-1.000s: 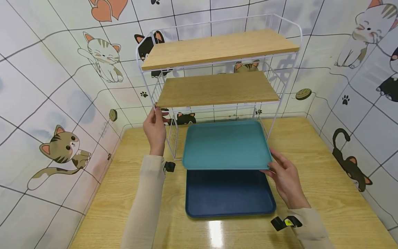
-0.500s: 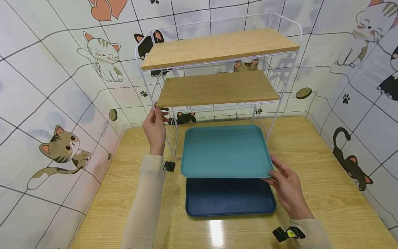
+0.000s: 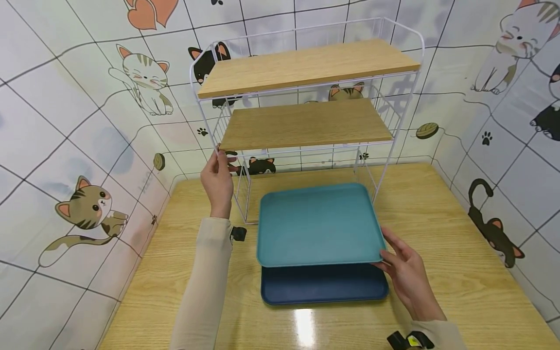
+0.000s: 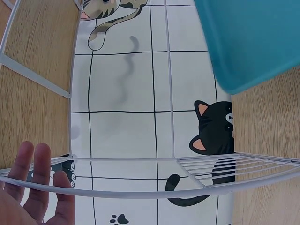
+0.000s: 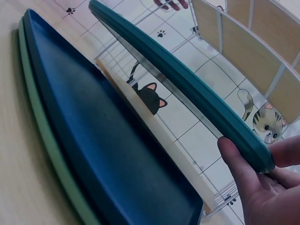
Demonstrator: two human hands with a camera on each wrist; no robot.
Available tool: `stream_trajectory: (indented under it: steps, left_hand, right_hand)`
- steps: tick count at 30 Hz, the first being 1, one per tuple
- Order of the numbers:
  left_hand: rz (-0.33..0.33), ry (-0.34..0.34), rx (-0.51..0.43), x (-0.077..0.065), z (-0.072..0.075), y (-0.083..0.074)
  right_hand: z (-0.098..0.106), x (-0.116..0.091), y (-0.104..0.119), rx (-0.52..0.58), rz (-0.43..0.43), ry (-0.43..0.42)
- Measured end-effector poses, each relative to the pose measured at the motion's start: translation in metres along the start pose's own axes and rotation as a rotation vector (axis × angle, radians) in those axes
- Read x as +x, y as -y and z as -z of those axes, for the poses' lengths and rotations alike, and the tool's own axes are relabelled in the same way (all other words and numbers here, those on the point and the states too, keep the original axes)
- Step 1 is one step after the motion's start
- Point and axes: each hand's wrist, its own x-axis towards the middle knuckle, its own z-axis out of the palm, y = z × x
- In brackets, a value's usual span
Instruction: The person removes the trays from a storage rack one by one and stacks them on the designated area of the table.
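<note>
My right hand [image 3: 387, 258] pinches the near right corner of a teal tray [image 3: 318, 224], thumb on top and fingers beneath, as the right wrist view shows at the hand [image 5: 255, 168]. The teal tray [image 5: 173, 79] hangs tilted above a dark blue tray [image 3: 323, 288] on the table. Under the dark blue tray [image 5: 108, 145] lies a green tray [image 5: 42, 136]. My left hand [image 3: 222, 160] holds the left front wire of a white rack [image 3: 245, 194] at the lower shelf's corner. The left wrist view has that hand [image 4: 40, 187] behind the rack's wire [image 4: 140, 193].
The rack carries two wooden shelves, the upper [image 3: 306, 65] and the lower [image 3: 306, 125], both bare. It stands at the back of a wooden table [image 3: 442, 223], which is closed in by tiled walls with cat pictures [image 3: 87, 206] on the left, back and right.
The teal tray has slid out from under the rack toward me, now covering most of the dark blue tray. My right hand came back with it. The left hand stayed on the rack.
</note>
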Motion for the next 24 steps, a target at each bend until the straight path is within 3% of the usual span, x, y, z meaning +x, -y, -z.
stream_trajectory:
  steps: [24]
  left_hand:
    - [0.009,0.020,-0.031,0.000,0.002,0.001]
  right_hand:
    - [0.013,-0.017,-0.023,-0.025,-0.092,0.015]
